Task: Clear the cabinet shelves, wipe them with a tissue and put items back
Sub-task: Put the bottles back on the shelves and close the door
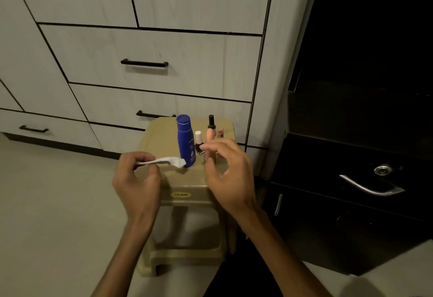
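Dim, warm indoor light, wide-angle bowing at edges, right side perhaps too dark for detail.

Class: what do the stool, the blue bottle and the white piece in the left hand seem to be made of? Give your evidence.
Stool: probably moulded plastic, beige, dull sheen; rounded one-piece edges and an oval badge on its front.
Blue bottle: likely glossy plastic; smooth, even blue, with a matching cap.
White piece: tissue paper, matte; thin, creased and twisted where the left hand pinches it.

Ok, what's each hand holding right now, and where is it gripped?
The left hand pinches a white tissue by its near end. The right hand holds nothing, fingers relaxed.
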